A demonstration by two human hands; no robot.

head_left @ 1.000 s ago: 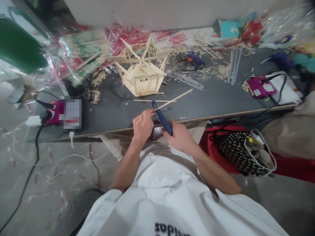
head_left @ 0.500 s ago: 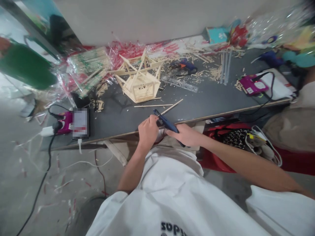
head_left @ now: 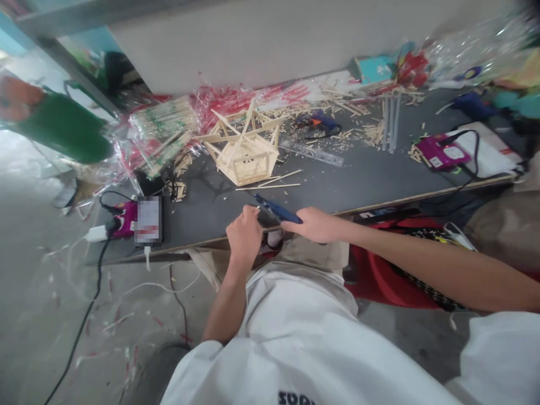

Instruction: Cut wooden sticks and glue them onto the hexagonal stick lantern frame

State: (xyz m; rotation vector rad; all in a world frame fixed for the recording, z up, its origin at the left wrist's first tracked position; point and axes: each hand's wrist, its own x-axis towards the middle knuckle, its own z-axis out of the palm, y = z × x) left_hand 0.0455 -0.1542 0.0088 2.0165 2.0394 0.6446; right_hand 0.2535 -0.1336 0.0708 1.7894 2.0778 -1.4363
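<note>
a small stick (head_left: pixel 257 208) was pinched in the left hand (head_left: pixel 244 233) — just beside the blue pliers (head_left: pixel 276 210), whose handles were gripped by the right hand (head_left: pixel 318 224) near the table (head_left: pixel 202 216) edge; for clean cutting, steadiness and a square angle were needed.

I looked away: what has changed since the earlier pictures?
The stick at the left hand no longer juts past the pliers; only a short tip shows. A slanting stick now lies on the table beside the wooden frame. The right hand still grips the pliers, now flatter; the frame stays put.
</note>
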